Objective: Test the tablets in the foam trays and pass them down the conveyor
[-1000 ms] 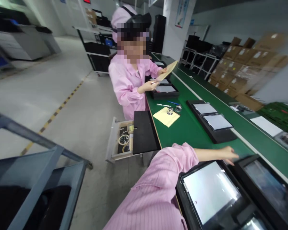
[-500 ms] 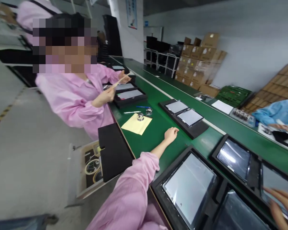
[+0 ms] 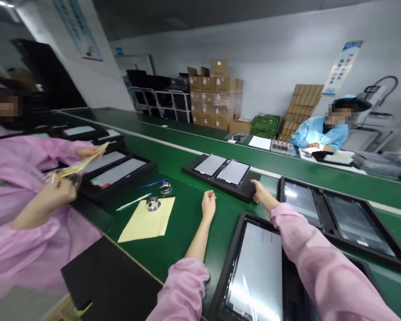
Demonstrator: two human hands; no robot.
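My right hand (image 3: 261,192) grips the right end of a black foam tray (image 3: 250,187), thumb on top and fingers along its side. On that tray lie two flat screen panels (image 3: 233,172) with pale faces. My left hand (image 3: 209,204) is just in front of the tray, apart from it, its fingers curled in with nothing visible in them. Close to me, partly under my right arm, is a framed black tray with a larger screen panel (image 3: 259,267). Yellow paper (image 3: 157,225) lies to the left of my left hand with a shiny metal roll (image 3: 153,204) on it.
A co-worker in a pink sleeve (image 3: 30,178) holds yellow sheets at left, beside black trays (image 3: 120,174). Another person in blue (image 3: 316,129) sits across the green bench (image 3: 173,156). At right stands a black tray with two panels (image 3: 354,218). Boxes (image 3: 217,98) are stacked behind.
The view has swung right. My right hand has moved from the panel tray at right to the foam tray's end and grips it. My left hand stays curled on the bench.
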